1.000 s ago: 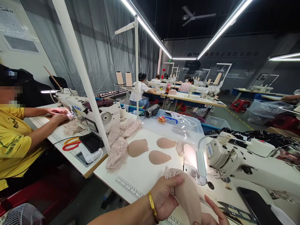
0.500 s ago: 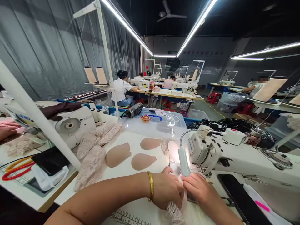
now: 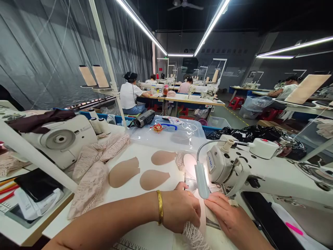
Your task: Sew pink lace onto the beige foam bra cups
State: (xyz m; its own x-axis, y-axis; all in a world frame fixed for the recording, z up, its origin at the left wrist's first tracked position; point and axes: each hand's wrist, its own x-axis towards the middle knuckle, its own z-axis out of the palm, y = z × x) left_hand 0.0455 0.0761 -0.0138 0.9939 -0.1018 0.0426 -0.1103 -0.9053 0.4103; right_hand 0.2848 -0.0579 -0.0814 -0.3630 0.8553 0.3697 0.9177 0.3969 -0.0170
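My left hand (image 3: 180,210), a gold bangle at its wrist, is closed on a piece of pale pink lace fabric (image 3: 194,236) that trails out below the fingers. Smooth pale fabric (image 3: 201,211) runs between the two hands beside the sewing machine (image 3: 221,166). My right hand (image 3: 225,210) lies with fingers stretched out at the right edge of that fabric; its fingertips reach under the lamp (image 3: 201,178). The lamp hides the needle area. Left of the machine lie beige teardrop-shaped cut pieces (image 3: 154,179) on the white table.
Bunched lace (image 3: 90,173) lies at the table's left side. A clear plastic bin lid (image 3: 169,137) beyond the table carries a camcorder (image 3: 144,118). A black phone (image 3: 270,218) rests right of my right hand. Co-workers sit at machines farther back.
The view has shifted slightly. My right hand has moved a little right, away from my left, its fingers now flatter. More smooth fabric shows between the hands. My left hand keeps the lace.
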